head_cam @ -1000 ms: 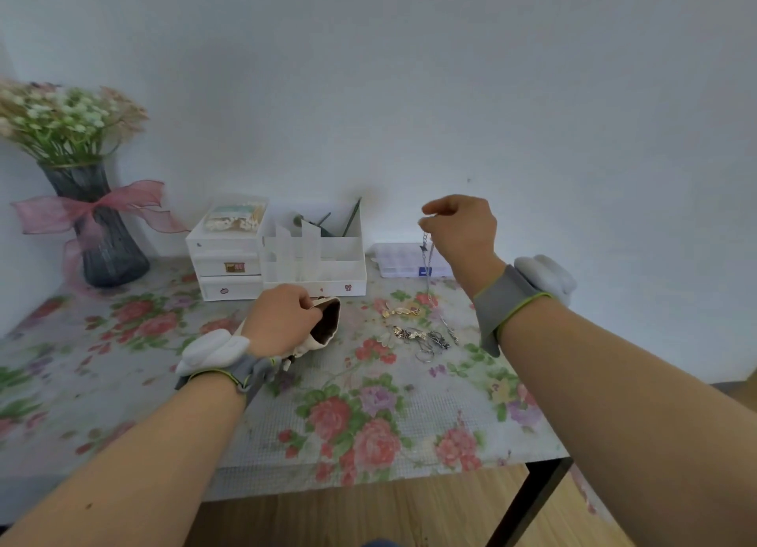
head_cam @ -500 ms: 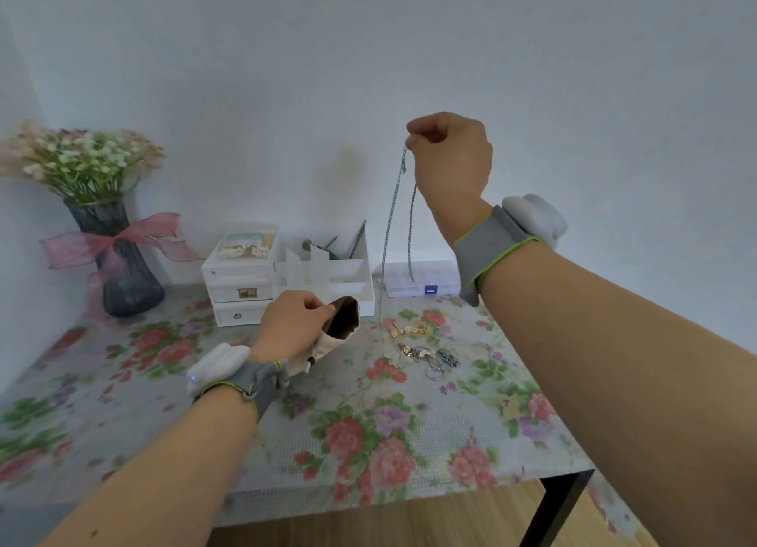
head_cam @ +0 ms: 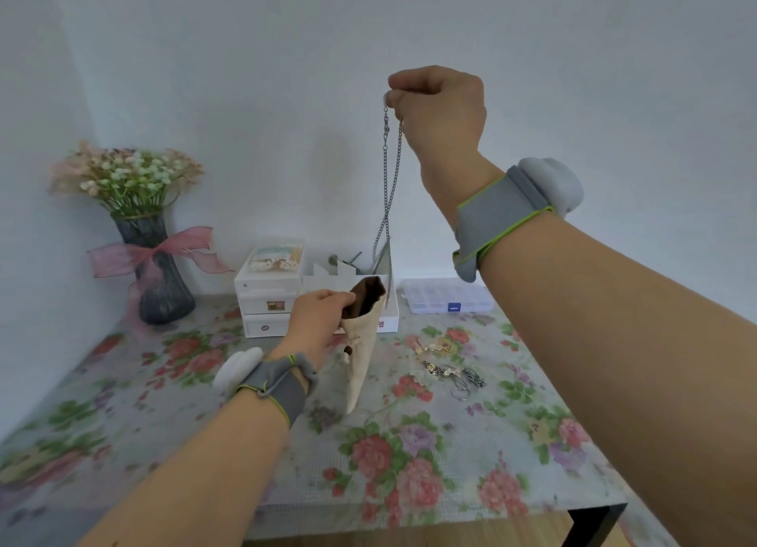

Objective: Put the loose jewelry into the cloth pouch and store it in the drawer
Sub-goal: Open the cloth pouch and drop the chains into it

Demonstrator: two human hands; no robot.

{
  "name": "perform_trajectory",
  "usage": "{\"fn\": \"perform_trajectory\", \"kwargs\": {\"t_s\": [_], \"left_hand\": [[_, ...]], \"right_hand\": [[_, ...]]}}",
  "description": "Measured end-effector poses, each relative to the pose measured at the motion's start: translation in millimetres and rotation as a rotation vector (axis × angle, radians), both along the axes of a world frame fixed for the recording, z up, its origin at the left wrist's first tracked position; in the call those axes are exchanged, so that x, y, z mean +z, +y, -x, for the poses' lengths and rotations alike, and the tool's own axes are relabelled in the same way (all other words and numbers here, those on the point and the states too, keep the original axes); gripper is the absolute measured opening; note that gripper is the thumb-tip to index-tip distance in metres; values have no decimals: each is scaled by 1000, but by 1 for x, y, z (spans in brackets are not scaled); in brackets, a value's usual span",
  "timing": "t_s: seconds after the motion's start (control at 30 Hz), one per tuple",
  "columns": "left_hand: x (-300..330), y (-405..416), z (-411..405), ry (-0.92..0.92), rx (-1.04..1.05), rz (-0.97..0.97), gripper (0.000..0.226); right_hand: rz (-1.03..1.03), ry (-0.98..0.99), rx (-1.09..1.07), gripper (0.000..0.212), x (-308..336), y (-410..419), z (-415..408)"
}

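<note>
My right hand (head_cam: 440, 108) is raised high and pinches a long silver chain necklace (head_cam: 386, 186) that hangs straight down. The chain's lower end reaches the brown-lined mouth of a beige cloth pouch (head_cam: 362, 350). My left hand (head_cam: 317, 319) grips the pouch by its rim and holds it upright above the table, mouth open. Loose jewelry lies on the floral tablecloth to the right: gold pieces (head_cam: 434, 348) and a cluster of silver pieces (head_cam: 456, 376). A small white drawer unit (head_cam: 268, 305) stands behind the pouch, its drawers closed.
A white desk organizer (head_cam: 391, 317) adjoins the drawer unit. A clear compartment box (head_cam: 446, 296) sits at the back right. A dark vase (head_cam: 157, 272) with flowers and a pink ribbon stands at the back left. The table edge (head_cam: 450, 518) runs near me.
My right hand has lifted the chain off the table to full height. My left hand has raised the pouch from lying on the table to hanging upright under the chain.
</note>
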State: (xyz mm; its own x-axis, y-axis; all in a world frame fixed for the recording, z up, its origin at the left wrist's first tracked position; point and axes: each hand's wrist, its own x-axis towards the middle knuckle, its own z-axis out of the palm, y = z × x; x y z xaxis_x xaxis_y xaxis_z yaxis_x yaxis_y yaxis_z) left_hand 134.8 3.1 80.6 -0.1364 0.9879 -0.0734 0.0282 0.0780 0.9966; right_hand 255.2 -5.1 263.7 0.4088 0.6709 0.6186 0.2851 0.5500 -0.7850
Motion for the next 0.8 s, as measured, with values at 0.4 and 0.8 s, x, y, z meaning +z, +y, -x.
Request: {"fn": "perform_trajectory", "kwargs": {"t_s": [0.4,0.8], "left_hand": [[-3,0,13,-45,8,57,13],[-9,1,18,-86,60,93,19]], "right_hand": [[-42,-57,72,19,22,-3,33],[56,-121,60,17,-17,7,37]]}}
